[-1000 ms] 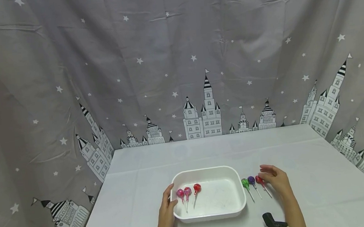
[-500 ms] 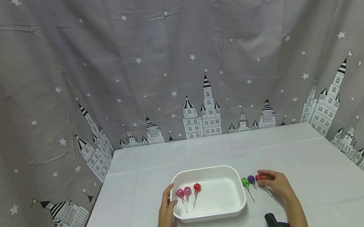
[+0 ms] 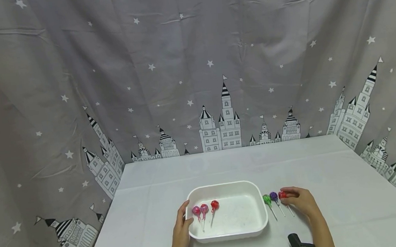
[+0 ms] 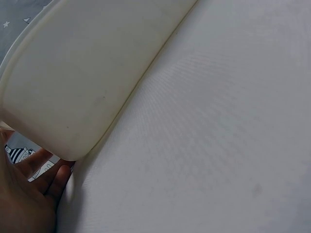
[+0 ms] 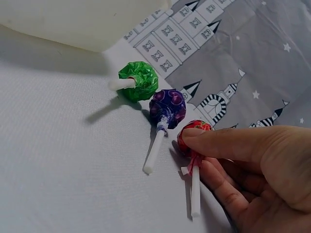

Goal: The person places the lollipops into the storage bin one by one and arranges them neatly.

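Note:
My left hand point(image 3: 181, 233) grips the left end of a white plastic tray point(image 3: 231, 237), thumb over the rim and fingers along the outside. In the left wrist view those fingers touch the corner of the tray. Inside the tray's left half lie two pink lollipops point(image 3: 204, 208) and a red one. To the right of the tray, my right hand point(image 3: 303, 203) pinches the head of another red lollipop point(image 5: 195, 160) between thumb and fingers; its white stick points down toward me. Beside it lie a purple lollipop point(image 5: 167, 109) and a green lollipop point(image 5: 140, 80).
A white cloth point(image 3: 148, 205) covers the table. Behind and at both sides hangs a grey curtain point(image 3: 167, 83) with printed castles and stars. A black device point(image 3: 299, 243) sits by the right wrist.
My right hand has come slightly nearer and lower over the red lollipop, whose stick has swung a little to the left. The left hand and tray stay put.

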Motion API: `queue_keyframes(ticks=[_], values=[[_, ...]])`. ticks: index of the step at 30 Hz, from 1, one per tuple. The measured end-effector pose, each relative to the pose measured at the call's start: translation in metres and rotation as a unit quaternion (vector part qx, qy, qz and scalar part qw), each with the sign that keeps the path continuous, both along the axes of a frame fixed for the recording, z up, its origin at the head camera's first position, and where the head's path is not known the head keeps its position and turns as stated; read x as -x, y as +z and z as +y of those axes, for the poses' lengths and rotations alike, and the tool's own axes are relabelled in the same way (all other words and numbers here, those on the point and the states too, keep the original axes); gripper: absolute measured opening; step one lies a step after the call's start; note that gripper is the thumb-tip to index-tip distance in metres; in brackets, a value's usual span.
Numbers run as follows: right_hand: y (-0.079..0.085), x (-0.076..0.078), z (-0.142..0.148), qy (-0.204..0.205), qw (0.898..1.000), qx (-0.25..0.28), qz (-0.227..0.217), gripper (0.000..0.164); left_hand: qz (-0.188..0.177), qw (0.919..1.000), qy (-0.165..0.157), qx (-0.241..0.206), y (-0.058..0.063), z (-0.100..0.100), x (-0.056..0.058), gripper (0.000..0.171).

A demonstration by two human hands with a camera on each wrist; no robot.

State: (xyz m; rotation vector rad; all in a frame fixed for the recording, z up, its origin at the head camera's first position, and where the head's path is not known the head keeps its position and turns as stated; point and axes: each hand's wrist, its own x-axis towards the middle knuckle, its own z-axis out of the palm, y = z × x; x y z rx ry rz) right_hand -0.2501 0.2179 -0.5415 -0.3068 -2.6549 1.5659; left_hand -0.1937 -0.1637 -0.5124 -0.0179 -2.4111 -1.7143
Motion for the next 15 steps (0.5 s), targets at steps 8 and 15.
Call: queue_keyframes(ticks=[8, 15], values=[[0.003, -0.003, 0.002, -0.004, 1.000, 0.010, -0.003, 0.047, 0.004, 1.0000, 0.001, 0.000, -0.026, -0.006, 0.011, 0.052], [0.019, -0.006, -0.004, -0.005, 0.999, 0.047, -0.008, 0.052, -0.009, 0.9999, 0.010, 0.001, -0.019, -0.005, 0.008, 0.051]])
